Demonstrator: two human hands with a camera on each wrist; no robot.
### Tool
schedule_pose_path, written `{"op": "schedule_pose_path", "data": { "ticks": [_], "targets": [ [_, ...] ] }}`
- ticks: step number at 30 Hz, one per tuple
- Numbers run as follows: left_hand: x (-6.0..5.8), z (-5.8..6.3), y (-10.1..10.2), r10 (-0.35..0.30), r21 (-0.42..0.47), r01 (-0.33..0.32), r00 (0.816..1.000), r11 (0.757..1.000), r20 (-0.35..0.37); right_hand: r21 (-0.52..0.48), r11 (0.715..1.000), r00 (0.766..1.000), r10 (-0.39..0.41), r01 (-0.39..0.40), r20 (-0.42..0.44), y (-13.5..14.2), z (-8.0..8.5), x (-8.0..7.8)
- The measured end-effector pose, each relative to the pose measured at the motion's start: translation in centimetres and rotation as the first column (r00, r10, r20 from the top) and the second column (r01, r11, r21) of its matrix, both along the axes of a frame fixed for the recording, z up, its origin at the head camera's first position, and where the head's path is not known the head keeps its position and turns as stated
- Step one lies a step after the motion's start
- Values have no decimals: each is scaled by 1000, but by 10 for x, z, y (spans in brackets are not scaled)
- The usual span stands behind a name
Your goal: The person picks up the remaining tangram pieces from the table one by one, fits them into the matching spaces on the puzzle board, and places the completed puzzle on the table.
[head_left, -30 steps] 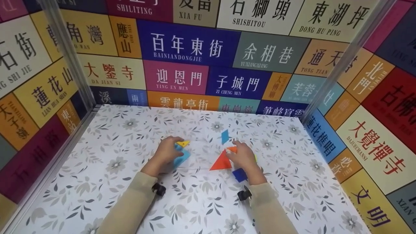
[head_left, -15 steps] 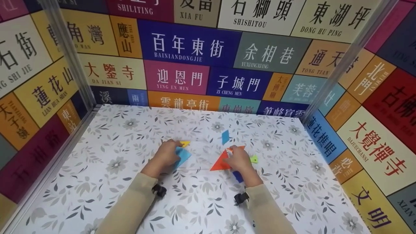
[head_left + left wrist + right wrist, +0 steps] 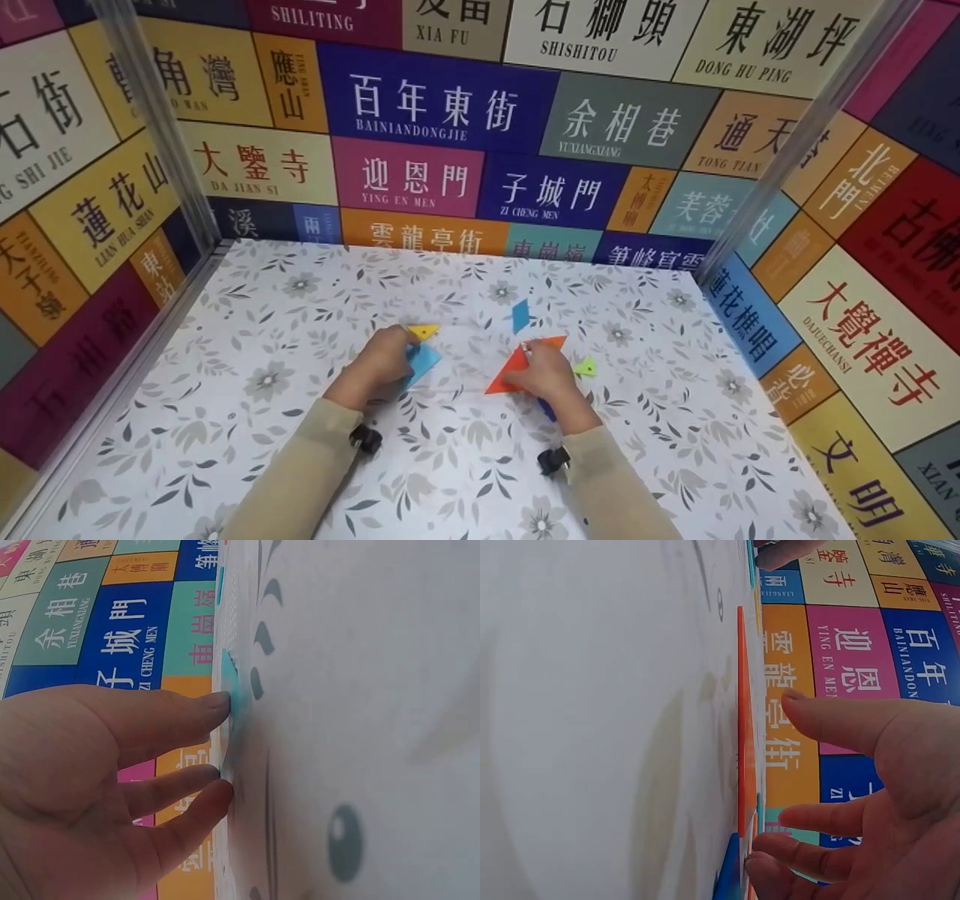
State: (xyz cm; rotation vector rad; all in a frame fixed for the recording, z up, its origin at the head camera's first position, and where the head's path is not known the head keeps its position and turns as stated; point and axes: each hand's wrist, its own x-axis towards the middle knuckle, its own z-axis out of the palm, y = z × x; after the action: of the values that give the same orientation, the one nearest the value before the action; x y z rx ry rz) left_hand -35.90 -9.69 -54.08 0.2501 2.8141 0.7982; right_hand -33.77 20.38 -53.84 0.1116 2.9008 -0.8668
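Note:
My left hand [image 3: 375,367] rests at the left side of a light blue tangram piece [image 3: 425,363]. In the left wrist view its thumb and fingertips touch that piece [image 3: 234,686], fingers nearly straight. A yellow triangle [image 3: 425,331] lies just beyond. My right hand [image 3: 546,375] is over a red tangram triangle [image 3: 500,377], covering its right part. From the right wrist, its thumb stands above the red triangle [image 3: 745,742] and its fingers are spread. An orange triangle [image 3: 553,342] lies behind those fingers; a dark blue piece [image 3: 547,409] is mostly hidden beneath the hand.
A blue parallelogram [image 3: 520,316] lies farther back. To the right of my right hand is a green piece [image 3: 587,367]. The flower-patterned table [image 3: 465,465] is bordered by upright panels [image 3: 442,97] with printed signs at the back and sides.
My right hand has moved left and nearer to me, uncovering the orange triangle and green piece and covering more of the dark blue one. My left hand has drawn back slightly from the yellow triangle.

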Motion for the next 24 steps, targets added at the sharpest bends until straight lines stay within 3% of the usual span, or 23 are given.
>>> {"op": "schedule_pose_path", "data": {
  "ticks": [11, 19, 24],
  "targets": [
    [1, 3, 2, 13, 20, -14, 999, 1000, 40, -43, 999, 999, -6, 7, 32, -5, -4, 2],
    [0, 3, 2, 3, 13, -3, 999, 1000, 51, -6, 996, 995, 88, -88, -49, -2, -7, 2],
    [-1, 1, 1, -6, 15, 5, 999, 1000, 34, 38, 994, 991, 109, -107, -74, -2, -9, 2]
  ]
}}
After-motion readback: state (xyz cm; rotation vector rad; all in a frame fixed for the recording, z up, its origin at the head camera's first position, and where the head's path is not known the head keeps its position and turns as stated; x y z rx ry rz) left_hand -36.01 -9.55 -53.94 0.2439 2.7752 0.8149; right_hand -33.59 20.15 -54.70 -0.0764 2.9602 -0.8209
